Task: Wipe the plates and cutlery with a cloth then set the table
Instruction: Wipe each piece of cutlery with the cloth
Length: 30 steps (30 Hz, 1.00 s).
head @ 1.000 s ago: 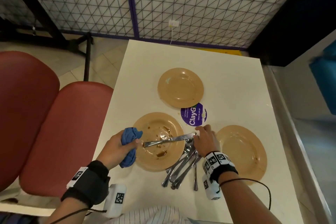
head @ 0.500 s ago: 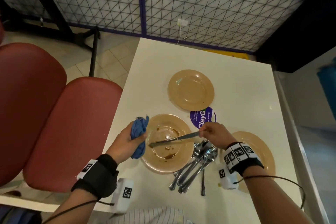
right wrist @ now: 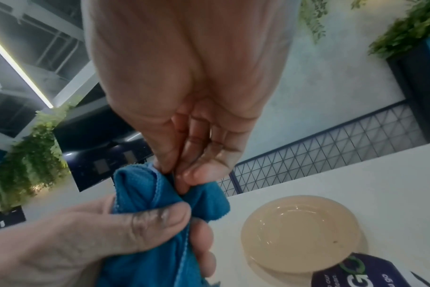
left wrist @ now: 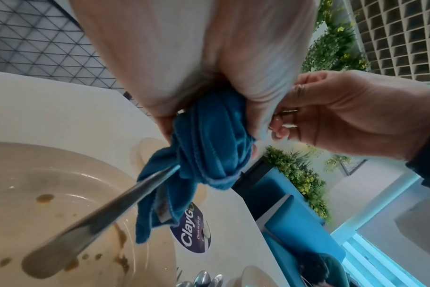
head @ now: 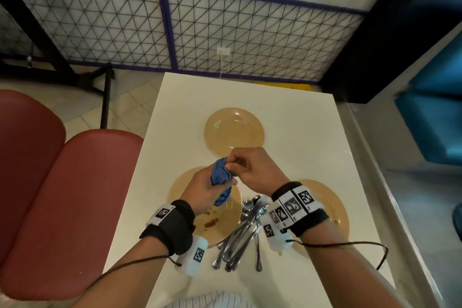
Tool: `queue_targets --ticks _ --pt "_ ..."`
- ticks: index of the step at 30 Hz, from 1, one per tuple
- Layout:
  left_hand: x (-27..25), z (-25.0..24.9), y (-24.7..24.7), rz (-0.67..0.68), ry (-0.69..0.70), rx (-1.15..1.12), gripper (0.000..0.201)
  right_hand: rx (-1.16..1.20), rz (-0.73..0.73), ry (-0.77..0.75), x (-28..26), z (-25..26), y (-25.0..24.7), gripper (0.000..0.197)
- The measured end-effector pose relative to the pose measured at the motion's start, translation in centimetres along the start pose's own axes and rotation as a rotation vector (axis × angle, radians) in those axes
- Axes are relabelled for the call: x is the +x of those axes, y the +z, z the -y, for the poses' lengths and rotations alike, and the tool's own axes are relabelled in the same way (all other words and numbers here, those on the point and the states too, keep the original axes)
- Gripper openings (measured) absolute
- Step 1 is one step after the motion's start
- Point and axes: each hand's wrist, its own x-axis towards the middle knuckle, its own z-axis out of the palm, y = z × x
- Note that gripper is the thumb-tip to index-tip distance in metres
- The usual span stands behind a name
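Note:
My left hand (head: 205, 187) grips a bunched blue cloth (head: 221, 177) wrapped around a table knife (left wrist: 98, 219). In the left wrist view the blade sticks out of the cloth (left wrist: 209, 151) over the stained tan plate (left wrist: 37, 213). My right hand (head: 240, 165) pinches the knife's handle end right beside the cloth (right wrist: 145, 194); the handle itself is mostly hidden. Both hands are raised above the near-left plate (head: 212, 225). A pile of spoons and forks (head: 245, 230) lies between that plate and the right plate (head: 332, 210). A third, clean-looking plate (head: 233, 131) sits farther back.
The white table (head: 300, 132) has a round purple sticker (left wrist: 194, 233) between the plates. Red padded seats (head: 75, 195) stand to the left, a mesh fence (head: 250, 32) is behind, and a blue seat (head: 435, 120) is to the right.
Both hands rose from the stained plate and came together. The knife, earlier lying across the plate in my right hand, now has the cloth wrapped around it.

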Motion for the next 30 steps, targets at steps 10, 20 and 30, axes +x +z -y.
queue_targets --ticks 10,20,30 --pt "-1.7 -0.2 -1.1 -0.234 -0.059 -0.33 0.021 0.233 -0.081 0.199 -5.2 -2.7 2.3 0.016" --pt "-2.5 -2.9 0.8 -0.448 -0.013 -0.587 0.027 0.398 0.127 0.145 -7.5 -4.2 6.4 0.022" --pt "-0.2 -5.1 -1.7 -0.535 0.028 -0.644 0.046 0.529 0.231 0.154 -9.0 -2.7 5.2 0.028"
